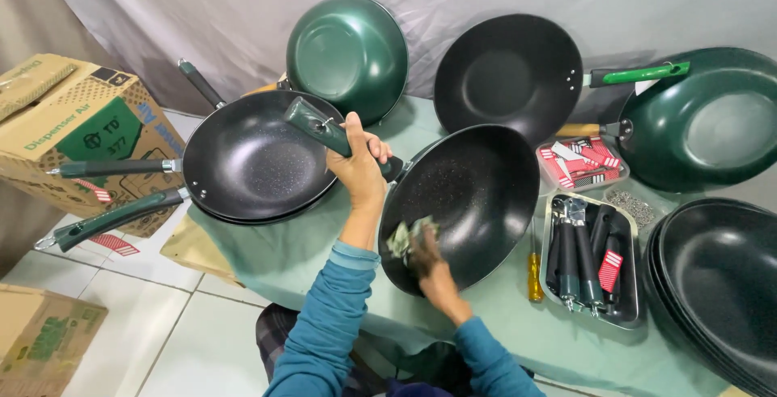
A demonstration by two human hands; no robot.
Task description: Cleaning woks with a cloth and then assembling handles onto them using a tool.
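Note:
My left hand [361, 164] grips the dark green handle [322, 126] of a black non-stick wok [477, 195], holding it tilted on its side above the table. My right hand [424, 256] presses a crumpled greenish cloth [402, 237] against the lower left of the wok's inner surface. Both my arms wear teal sleeves.
A stack of black woks [251, 158] with green handles lies at left. More woks lean on the back sheet [348, 53] [506, 73] [708, 118], and another stack [720, 280] sits at right. A metal tray of loose handles [589, 259], a yellow screwdriver [535, 277], cardboard boxes [77, 126].

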